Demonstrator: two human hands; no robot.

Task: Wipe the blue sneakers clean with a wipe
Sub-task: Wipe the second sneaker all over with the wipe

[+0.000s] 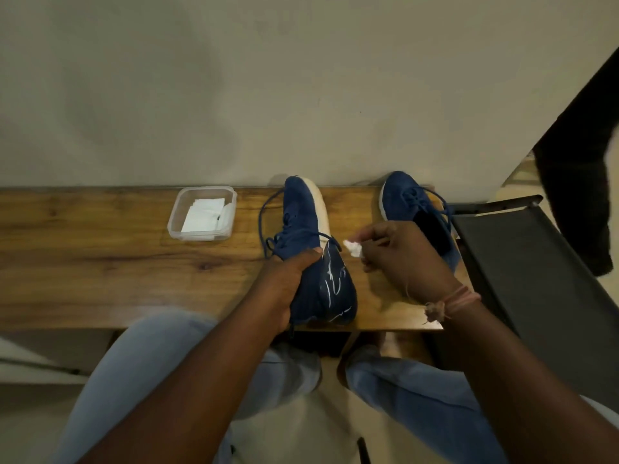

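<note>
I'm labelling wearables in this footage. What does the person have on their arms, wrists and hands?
Both forearms are bare, with no sleeves in view and no gloves. The right hand has thin pinkish thread bands tied round its wrist, ending in a frayed, knotted tuft. The left hand and its wrist show no band, watch or ring. Light blue jeans cover the legs below.
</note>
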